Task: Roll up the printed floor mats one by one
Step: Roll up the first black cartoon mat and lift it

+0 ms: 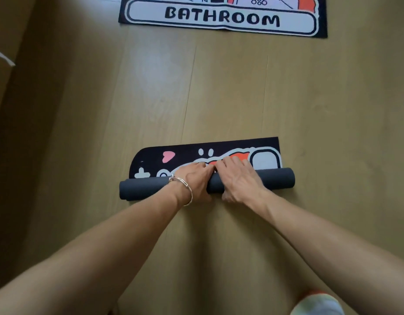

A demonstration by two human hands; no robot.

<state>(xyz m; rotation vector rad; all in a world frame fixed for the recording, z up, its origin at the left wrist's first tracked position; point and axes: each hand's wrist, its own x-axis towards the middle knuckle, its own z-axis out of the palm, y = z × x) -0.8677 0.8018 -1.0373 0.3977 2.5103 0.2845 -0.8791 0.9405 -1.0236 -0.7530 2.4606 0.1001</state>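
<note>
A printed floor mat lies on the wooden floor, most of it wound into a dark grey roll [142,188]. A strip of its black printed face [185,153], with a pink heart and white shapes, still lies flat beyond the roll. My left hand [194,180], with a bracelet at the wrist, and my right hand [238,178] sit side by side at the middle of the roll, fingers curled over its top and thumbs at its near side. A second mat [221,17], printed BATHROOM, lies flat farther away.
Wooden plank floor [219,92] stretches between the two mats. A shaded wall or furniture edge [5,60] runs along the left. A light-coloured rounded object with an orange rim [317,303] shows at the bottom right corner.
</note>
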